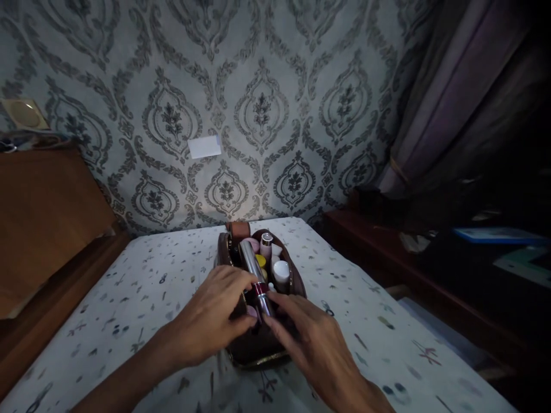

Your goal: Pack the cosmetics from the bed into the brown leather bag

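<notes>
A brown zippered toiletry bag [258, 347] lies open on the patterned sheet, packed with cosmetics. Slanting across its opening is a long silver tube [252, 258] with a dark red band. My left hand [213, 312] reaches over the bag's left side, its fingertips curled against the tube near the band. From the right, my right hand [316, 335] pinches the tube's near end between thumb and forefinger. Beside the tube sit a pink bottle with a silver cap [266, 245], a yellow lid [260, 261] and a white-capped jar [281, 272]. My hands hide part of the bag's inside.
The bag rests on a bed with a white printed sheet [167, 275]. A wooden headboard or cabinet [47, 212] rises at left. Patterned wallpaper [258, 115] stands behind. At right are a dark ledge [387, 252], a tied curtain [426, 126] and a blue-edged flat item [495, 235].
</notes>
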Action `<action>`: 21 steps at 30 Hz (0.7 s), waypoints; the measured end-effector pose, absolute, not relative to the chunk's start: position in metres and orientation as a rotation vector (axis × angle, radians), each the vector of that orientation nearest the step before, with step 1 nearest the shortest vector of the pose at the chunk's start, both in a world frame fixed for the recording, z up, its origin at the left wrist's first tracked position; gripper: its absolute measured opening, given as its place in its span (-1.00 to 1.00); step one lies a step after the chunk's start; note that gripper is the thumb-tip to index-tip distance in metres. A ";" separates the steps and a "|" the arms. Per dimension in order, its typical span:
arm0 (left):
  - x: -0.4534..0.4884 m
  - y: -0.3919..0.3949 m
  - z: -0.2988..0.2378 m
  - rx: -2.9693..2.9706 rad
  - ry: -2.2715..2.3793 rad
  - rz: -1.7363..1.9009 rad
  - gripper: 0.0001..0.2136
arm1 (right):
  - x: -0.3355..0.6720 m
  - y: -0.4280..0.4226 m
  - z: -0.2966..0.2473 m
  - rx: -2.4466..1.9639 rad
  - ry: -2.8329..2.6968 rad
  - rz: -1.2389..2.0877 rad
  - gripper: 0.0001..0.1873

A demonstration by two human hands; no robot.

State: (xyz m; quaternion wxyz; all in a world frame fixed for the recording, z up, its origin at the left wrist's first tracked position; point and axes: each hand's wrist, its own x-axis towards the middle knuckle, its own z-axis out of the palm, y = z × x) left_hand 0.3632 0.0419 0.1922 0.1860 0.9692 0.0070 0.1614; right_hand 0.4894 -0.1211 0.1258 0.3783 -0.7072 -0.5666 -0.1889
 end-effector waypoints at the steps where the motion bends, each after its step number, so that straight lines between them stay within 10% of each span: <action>1: 0.362 0.046 0.193 2.689 0.030 0.479 -0.75 | 0.490 -0.122 0.126 -1.797 -1.441 -0.473 -0.76; 14: 0.396 0.109 0.194 2.774 0.071 0.767 -0.82 | 0.508 -0.121 0.149 -1.919 -1.352 -0.327 -0.79; 21: 0.451 0.088 0.231 3.413 -0.380 -0.195 -0.67 | 0.504 -0.110 0.161 -2.153 -1.408 -0.027 -0.72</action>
